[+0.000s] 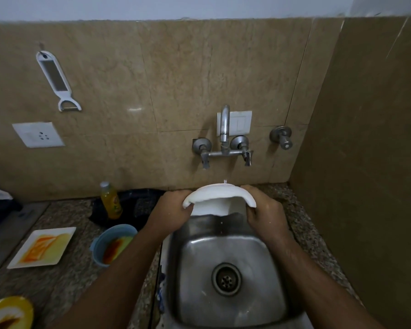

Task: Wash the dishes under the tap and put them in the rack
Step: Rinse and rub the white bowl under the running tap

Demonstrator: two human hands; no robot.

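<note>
Both hands hold a white plate point(220, 194) tilted on edge over the back of the steel sink point(226, 255), in the centre of the frame: the left hand point(173, 210) grips its left rim and the right hand point(265, 211) its right rim, fingers curled round the edge. A thin trickle falls onto the plate's top edge from the wall tap point(224, 129) above. This looks like the rinsing step. The next move likely calls for turning the plate so water reaches both faces, then carrying it to the dark rack point(138, 203) at left centre, behind a yellow soap bottle point(109, 200).

Still dirty on the speckled granite counter point(64, 276): a blue bowl point(113, 244), a square white plate point(43, 246) and, at lower left, a yellow plate point(7, 313). Beige tiles back the sink; a white peeler point(56, 79) hangs at upper left above a wall socket point(38, 134).
</note>
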